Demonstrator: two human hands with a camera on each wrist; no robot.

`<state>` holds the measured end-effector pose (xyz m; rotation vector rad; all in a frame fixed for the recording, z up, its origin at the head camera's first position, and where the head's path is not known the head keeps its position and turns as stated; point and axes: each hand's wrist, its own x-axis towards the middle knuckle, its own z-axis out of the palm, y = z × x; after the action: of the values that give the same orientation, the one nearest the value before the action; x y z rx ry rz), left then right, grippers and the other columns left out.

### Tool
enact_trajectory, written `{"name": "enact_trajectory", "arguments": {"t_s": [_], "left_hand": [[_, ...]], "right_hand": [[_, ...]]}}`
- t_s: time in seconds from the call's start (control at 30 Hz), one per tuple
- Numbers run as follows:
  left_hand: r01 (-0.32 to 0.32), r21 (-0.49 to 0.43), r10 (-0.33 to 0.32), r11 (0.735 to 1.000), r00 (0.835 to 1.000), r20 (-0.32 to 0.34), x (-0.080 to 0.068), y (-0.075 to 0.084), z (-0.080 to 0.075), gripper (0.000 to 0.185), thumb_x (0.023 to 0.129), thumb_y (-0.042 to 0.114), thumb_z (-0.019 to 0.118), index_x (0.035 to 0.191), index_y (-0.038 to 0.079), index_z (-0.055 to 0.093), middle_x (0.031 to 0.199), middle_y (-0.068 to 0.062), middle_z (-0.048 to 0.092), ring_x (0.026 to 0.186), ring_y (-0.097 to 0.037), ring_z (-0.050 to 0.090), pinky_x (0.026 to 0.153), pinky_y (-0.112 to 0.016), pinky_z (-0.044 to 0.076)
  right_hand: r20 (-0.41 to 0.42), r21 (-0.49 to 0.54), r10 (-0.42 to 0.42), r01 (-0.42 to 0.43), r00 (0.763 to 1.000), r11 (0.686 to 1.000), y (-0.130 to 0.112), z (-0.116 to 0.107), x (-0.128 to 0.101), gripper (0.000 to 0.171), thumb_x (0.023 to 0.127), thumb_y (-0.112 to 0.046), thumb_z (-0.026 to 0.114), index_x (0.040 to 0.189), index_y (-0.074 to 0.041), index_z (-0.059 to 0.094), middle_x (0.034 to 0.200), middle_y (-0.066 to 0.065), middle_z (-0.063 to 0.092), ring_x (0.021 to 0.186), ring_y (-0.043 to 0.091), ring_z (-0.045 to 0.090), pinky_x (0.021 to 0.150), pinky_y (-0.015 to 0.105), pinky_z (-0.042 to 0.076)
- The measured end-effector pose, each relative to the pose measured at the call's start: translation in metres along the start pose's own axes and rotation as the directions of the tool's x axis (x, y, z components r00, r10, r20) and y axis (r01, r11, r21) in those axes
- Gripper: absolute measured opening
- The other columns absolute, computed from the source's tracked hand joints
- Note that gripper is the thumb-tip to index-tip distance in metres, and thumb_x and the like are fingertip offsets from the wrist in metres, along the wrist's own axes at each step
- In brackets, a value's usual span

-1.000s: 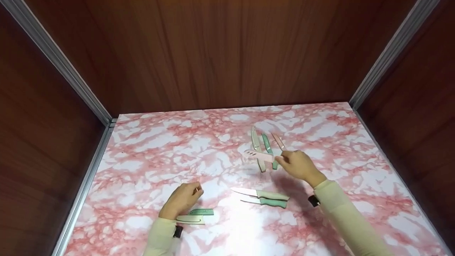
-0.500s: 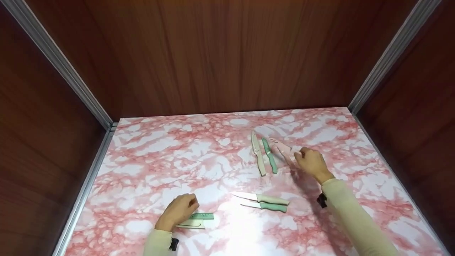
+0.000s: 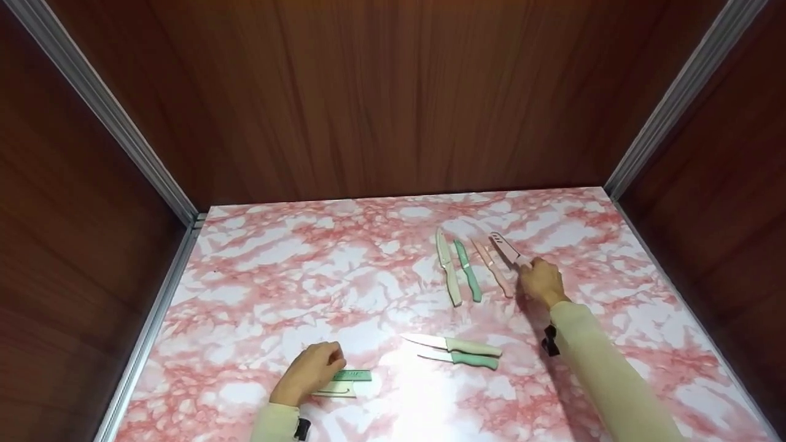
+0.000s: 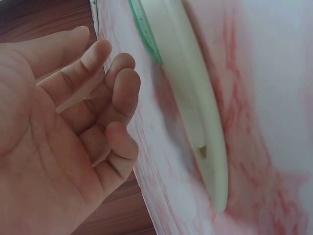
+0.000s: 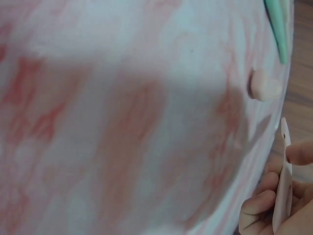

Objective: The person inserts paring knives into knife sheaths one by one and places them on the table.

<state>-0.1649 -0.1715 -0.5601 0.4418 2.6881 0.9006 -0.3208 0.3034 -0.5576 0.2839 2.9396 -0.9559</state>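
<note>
My right hand (image 3: 541, 281) pinches a pale pink slotted knife sheath (image 3: 505, 247) by its near end; whether a knife is in it I cannot tell. The right wrist view shows this sheath (image 5: 283, 196) edge-on between thumb and fingers. Left of it lie a pink knife (image 3: 500, 281), a green knife (image 3: 473, 285) and a cream knife (image 3: 452, 285), their blades covered. My left hand (image 3: 310, 371) holds nothing, its fingers loosely bent. Beside it lie a green sheath (image 3: 357, 375) and a cream sheath (image 4: 195, 98), partly hidden by the hand in the head view.
Two bare-bladed knives, one cream-handled (image 3: 474, 347) and one green-handled (image 3: 476, 360), lie side by side between the hands, blades pointing left. The pink marbled table (image 3: 264, 270) has brown wooden panels (image 3: 393, 104) behind it and at both sides.
My right hand has carried the pink sheath rightward, from over the covered knives to the right of the pink knife, turning its tip away from me. My left hand has lowered slightly.
</note>
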Motion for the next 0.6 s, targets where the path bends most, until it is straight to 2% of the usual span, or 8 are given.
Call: {"name": "enact_trajectory", "arguments": {"t_s": [0.1, 0.27, 0.4, 0.6], "left_hand": [[0.005, -0.009, -0.005, 1.0, 1.0, 0.011, 0.0, -0.001, 0.001, 0.013, 0.095, 0.022, 0.058, 0.083, 0.016, 0.058, 0.075, 0.006, 0.051, 0.066, -0.011, 0.045, 0.061, -0.031, 0.038], [0.002, -0.017, -0.002, 1.0, 1.0, 0.016, 0.0, -0.001, 0.002, 0.013, 0.095, 0.023, 0.057, 0.084, 0.016, 0.059, 0.076, 0.007, 0.052, 0.066, -0.011, 0.046, 0.062, -0.031, 0.039], [-0.02, -0.016, 0.02, 1.0, 1.0, 0.009, 0.0, -0.002, 0.003, 0.013, 0.095, 0.022, 0.057, 0.084, 0.016, 0.059, 0.076, 0.007, 0.052, 0.065, -0.01, 0.046, 0.061, -0.031, 0.039], [-0.027, -0.016, 0.027, 0.999, 1.0, 0.011, 0.0, 0.0, 0.004, 0.013, 0.095, 0.022, 0.058, 0.085, 0.015, 0.06, 0.076, 0.006, 0.052, 0.065, -0.01, 0.046, 0.061, -0.03, 0.039]], "right_hand": [[0.003, -0.015, 0.015, -0.015, 1.0, 1.0, 0.0, 0.002, 0.005, 0.035, 0.098, -0.023, 0.041, 0.106, 0.008, 0.054, 0.096, 0.028, 0.059, 0.08, 0.037, 0.06, 0.072, 0.047, 0.047], [-0.031, -0.043, -0.003, 0.001, 1.0, 0.999, 0.0, 0.009, 0.009, 0.033, 0.098, -0.02, 0.041, 0.102, 0.01, 0.054, 0.097, 0.031, 0.058, 0.085, 0.044, 0.059, 0.076, 0.051, 0.046], [-0.05, -0.074, -0.026, 0.022, 0.998, 0.997, -0.001, 0.015, 0.008, 0.032, 0.097, -0.02, 0.042, 0.104, 0.009, 0.053, 0.101, 0.032, 0.058, 0.094, 0.048, 0.057, 0.08, 0.055, 0.043], [-0.022, -0.125, -0.052, 0.049, 0.998, 0.991, -0.003, 0.017, 0.006, 0.033, 0.096, -0.021, 0.043, 0.106, 0.009, 0.054, 0.099, 0.03, 0.057, 0.093, 0.047, 0.057, 0.08, 0.056, 0.043]]}}
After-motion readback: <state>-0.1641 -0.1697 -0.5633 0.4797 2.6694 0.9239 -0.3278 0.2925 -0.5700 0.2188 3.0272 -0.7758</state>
